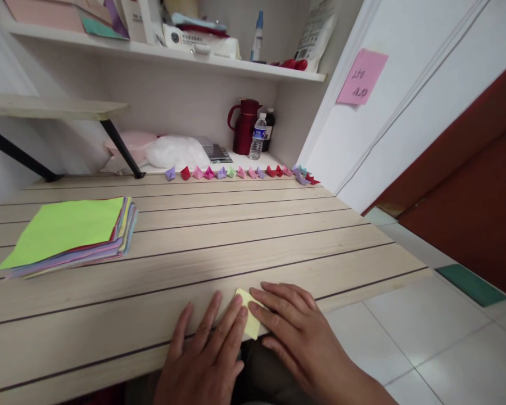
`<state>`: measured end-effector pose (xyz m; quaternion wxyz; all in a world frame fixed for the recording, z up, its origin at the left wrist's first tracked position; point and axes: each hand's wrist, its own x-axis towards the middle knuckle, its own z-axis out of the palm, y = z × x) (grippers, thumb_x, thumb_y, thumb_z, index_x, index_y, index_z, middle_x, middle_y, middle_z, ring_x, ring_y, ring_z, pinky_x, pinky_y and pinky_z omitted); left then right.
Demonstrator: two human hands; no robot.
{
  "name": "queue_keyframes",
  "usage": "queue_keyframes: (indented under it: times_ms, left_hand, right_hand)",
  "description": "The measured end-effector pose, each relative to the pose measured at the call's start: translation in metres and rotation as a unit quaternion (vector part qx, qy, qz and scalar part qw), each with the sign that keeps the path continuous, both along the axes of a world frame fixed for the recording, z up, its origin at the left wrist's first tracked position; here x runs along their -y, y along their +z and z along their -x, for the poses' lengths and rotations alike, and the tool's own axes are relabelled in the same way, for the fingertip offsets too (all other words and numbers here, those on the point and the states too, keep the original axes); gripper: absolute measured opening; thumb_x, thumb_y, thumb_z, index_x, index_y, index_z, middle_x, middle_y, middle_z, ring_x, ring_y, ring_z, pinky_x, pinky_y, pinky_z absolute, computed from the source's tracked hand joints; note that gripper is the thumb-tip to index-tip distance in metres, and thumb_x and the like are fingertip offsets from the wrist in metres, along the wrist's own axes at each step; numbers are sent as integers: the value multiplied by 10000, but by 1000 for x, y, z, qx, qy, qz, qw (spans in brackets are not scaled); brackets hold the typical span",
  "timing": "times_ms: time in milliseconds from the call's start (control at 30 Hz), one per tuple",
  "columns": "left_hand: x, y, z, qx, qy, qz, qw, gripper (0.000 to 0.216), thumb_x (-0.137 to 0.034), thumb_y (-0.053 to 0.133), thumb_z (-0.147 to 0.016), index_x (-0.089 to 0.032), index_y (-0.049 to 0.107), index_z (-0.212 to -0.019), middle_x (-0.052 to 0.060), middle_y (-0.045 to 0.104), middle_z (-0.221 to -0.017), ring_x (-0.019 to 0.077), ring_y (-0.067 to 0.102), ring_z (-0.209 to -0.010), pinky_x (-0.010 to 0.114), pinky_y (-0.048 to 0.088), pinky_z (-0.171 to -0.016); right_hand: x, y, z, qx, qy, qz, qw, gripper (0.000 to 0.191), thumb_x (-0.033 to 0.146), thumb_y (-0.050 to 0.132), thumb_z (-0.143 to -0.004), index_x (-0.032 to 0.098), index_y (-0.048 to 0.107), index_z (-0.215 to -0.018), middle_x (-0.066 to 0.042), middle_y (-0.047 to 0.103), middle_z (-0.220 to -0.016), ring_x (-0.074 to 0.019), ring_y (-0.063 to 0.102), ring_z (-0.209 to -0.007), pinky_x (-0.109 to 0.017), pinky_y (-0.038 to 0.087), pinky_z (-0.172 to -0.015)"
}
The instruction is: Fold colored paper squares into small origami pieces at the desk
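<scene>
A small piece of folded pale yellow paper (253, 327) lies at the table's front edge, one corner pointing toward me. From the left, my left hand (208, 343) rests with fingers spread, two fingertips pressing on the paper. My right hand (297, 329) lies over its right side, fingers stretched out and fingertips touching it. Both thumbs are low, near the table edge. Part of the paper is hidden under the fingers.
A stack of coloured paper sheets (71, 225), lime green on top, lies at the left. Several small folded paper pieces (209, 172) line the table's back edge. Behind them stand a dark red jug (244, 126) and a water bottle (258, 136). A black-legged stand (120, 146) is at back left.
</scene>
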<state>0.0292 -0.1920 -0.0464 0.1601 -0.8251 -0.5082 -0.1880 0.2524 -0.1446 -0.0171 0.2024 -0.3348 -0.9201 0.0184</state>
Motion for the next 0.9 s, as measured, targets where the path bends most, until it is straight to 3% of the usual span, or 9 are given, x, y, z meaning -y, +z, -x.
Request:
queue_keyframes:
  times_ms: [167, 400, 633, 900]
  left_hand:
    - [3, 6, 3, -56, -8, 0, 998, 592, -121, 465, -881, -316, 440, -1439, -112, 373, -1553, 153, 352, -1417, 434, -39, -1231]
    - [4, 7, 2, -58, -4, 8, 998, 588, -106, 450, -881, -317, 450, -1430, -99, 375, -1555, 172, 366, -1415, 457, 1, -1223]
    - [3, 4, -8, 72, 16, 22, 997, 458, -189, 511, -903, -324, 539, -1341, -88, 565, -1424, 172, 484, -1335, 406, 96, -1197]
    - [-1, 1, -6, 103, 7, 35, 994, 340, -268, 509, -940, -346, 605, -1256, -73, 646, -1336, 158, 567, -1252, 383, 68, -1194]
  right_hand:
    - [3, -7, -3, 3, 11, -38, 999, 498, 303, 541, -975, 229, 444, -1458, -86, 545, -1447, -274, 453, -1362, -491, 429, -1071]
    - [18, -25, -2, 17, -19, -66, 997, 550, 128, 498, -933, 211, 419, -1471, -67, 484, -1503, -280, 367, -1427, -518, 311, -1132]
    - [4, 5, 4, -76, -34, 47, 995, 376, 267, 501, -997, 284, 533, -1372, -47, 665, -1261, -238, 570, -1160, -413, 452, -940]
    - [-18, 19, 3, -98, 15, 131, 986, 243, 396, 616, -946, 293, 673, -1159, -44, 660, -1056, -210, 587, -996, -370, 463, -860]
